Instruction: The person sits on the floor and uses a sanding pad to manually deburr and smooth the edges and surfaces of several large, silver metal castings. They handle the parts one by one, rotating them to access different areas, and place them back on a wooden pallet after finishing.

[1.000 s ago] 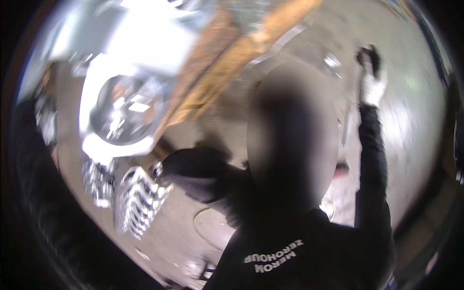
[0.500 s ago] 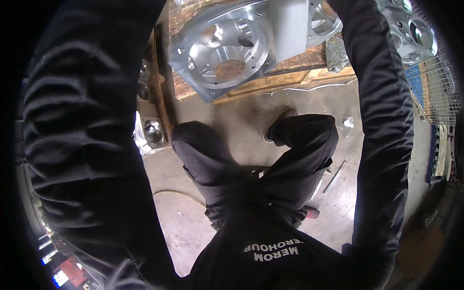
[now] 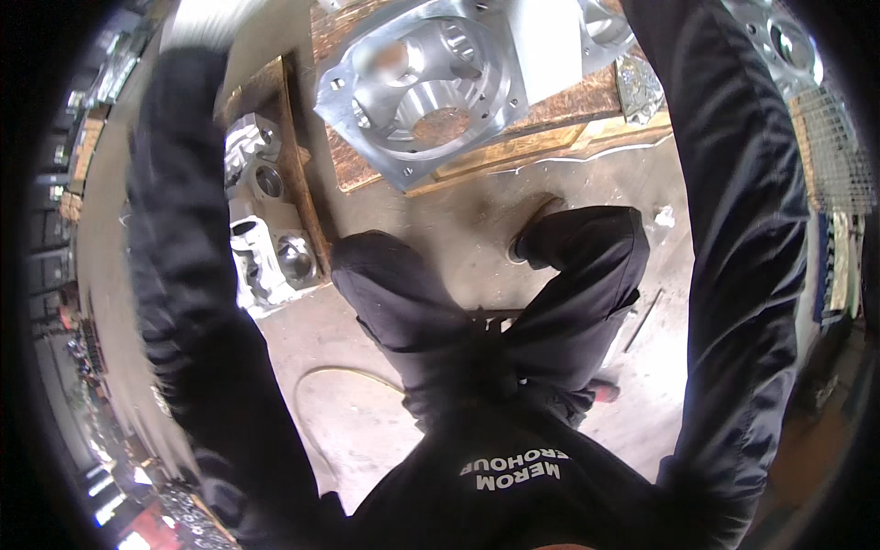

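Both my arms, in black sleeves, reach up along the picture's sides. My left sleeve (image 3: 183,275) ends at a pale blur at the top left, which looks like my gloved left hand (image 3: 197,23); its fingers are unreadable. My right sleeve (image 3: 742,229) runs out of the top edge and the right hand is hidden. Between the arms, ahead of my black-trousered legs (image 3: 477,302), a large machined aluminium housing (image 3: 412,92) with a round bore lies on a wooden pallet (image 3: 568,110). Neither hand touches it.
Several smaller shiny metal castings (image 3: 266,247) lie by a wooden board at the left. A yellow hose (image 3: 348,376) curls on the concrete floor. A wire mesh crate (image 3: 834,156) and another metal part (image 3: 779,37) are at the right. A thin rod (image 3: 642,321) lies near my right leg.
A second ago the view was tilted and blurred, with my white-gloved right hand raised at the right. Now it looks straight down; my left arm has swung farther left, uncovering the small castings.
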